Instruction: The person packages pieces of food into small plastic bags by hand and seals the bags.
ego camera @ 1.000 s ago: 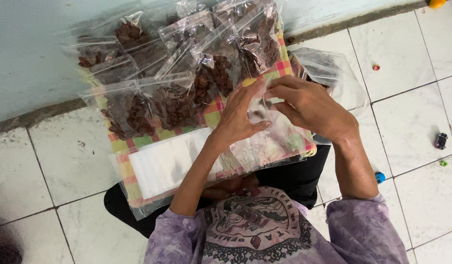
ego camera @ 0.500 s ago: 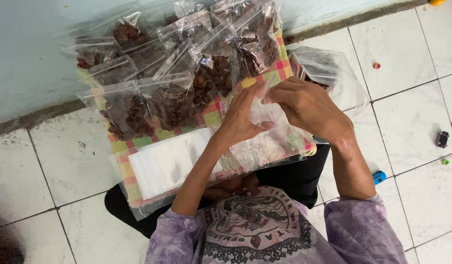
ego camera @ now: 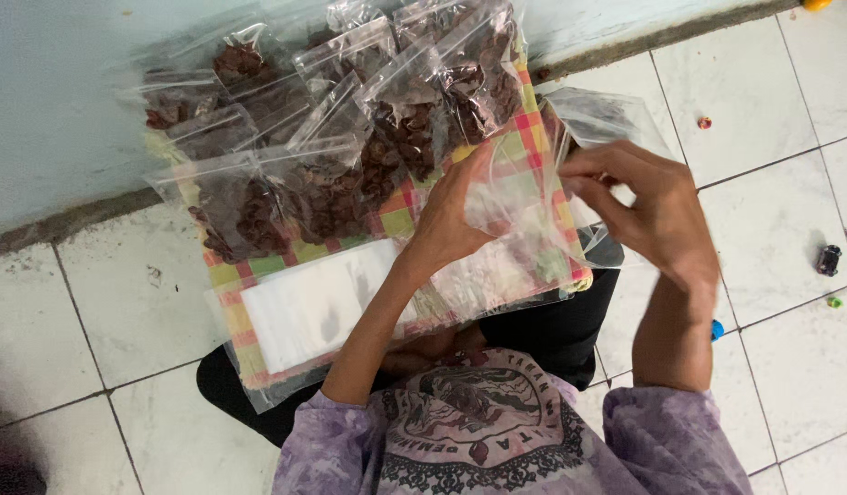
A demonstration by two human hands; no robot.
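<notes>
Both hands hold one empty clear plastic bag (ego camera: 524,197) over the right part of a checkered tray (ego camera: 229,307). My left hand (ego camera: 456,215) has its fingers pushed into the bag's mouth. My right hand (ego camera: 648,206) pinches the bag's right edge. A stack of empty clear bags (ego camera: 323,302) lies flat on the near half of the tray. Several filled bags of dark brown pieces (ego camera: 350,137) are piled on the tray's far half, against the wall.
I sit on white floor tiles (ego camera: 781,211) facing a pale blue wall (ego camera: 66,110). Another clear bag (ego camera: 607,115) lies right of the tray. Small bits lie on the tiles at right: a red one (ego camera: 705,122), a black one (ego camera: 829,259), a green one (ego camera: 835,302).
My right hand has moved right and pulled the clear bag away from the stack. The left hand's fingers have slid into the bag.
</notes>
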